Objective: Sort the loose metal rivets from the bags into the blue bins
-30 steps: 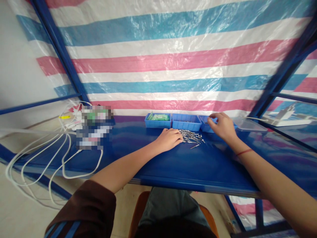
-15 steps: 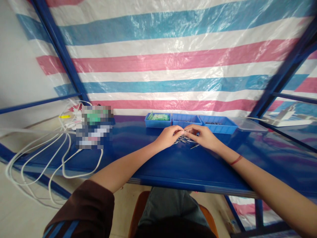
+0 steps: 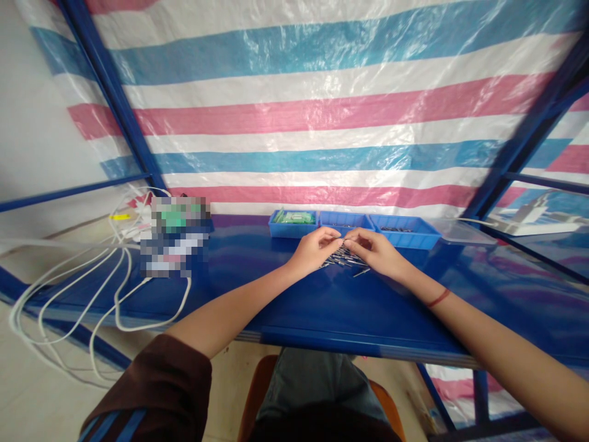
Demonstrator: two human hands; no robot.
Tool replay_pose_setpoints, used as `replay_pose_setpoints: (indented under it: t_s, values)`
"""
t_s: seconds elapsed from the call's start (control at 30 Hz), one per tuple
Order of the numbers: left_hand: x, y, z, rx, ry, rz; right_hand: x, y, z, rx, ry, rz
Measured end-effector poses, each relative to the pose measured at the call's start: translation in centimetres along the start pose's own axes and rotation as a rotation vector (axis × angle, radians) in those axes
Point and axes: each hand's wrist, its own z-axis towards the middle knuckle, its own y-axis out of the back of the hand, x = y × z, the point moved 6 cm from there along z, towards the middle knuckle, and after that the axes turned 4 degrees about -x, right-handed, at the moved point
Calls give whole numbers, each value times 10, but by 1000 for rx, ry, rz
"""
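My left hand [image 3: 318, 248] and my right hand [image 3: 372, 248] meet fingertip to fingertip over a loose pile of thin metal pieces [image 3: 343, 258] on the blue table. Both hands are closed in a pinch. Whatever small thing sits between the fingertips is too tiny to name. One slim metal piece [image 3: 361, 272] lies apart at the pile's right front. The hands hide the back of the pile.
Three blue bins stand in a row behind my hands: a left bin [image 3: 289, 230] with green-wrapped packs, a middle bin [image 3: 343, 219], and a right bin [image 3: 405, 236] with small dark parts. White cables [image 3: 119, 294] loop over the table's left end. A clear lid [image 3: 469, 232] lies at right.
The fingertips have shifted slightly, and the right-hand fingers are drawn closer together. A small blue-and-dark bit seen by the right fingers earlier no longer shows. The bins have stayed put.
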Motion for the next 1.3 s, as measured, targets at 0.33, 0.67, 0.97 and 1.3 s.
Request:
replay_pose_setpoints:
  t_s: [0.33, 0.67, 0.97, 1.3]
  values:
    - [-7, 2, 0, -18, -59, -6, 5, -7, 0, 69, -80, 171]
    - [-4, 1, 0, 7, -90, 12, 7, 11, 1, -172, 5, 75]
    - [2, -1, -3, 143, -163, 433, 8, 35, 4, -319, 72, -234]
    - [4, -12, -15, 425, -204, 862, -63, 134, -2, -566, -231, -801]
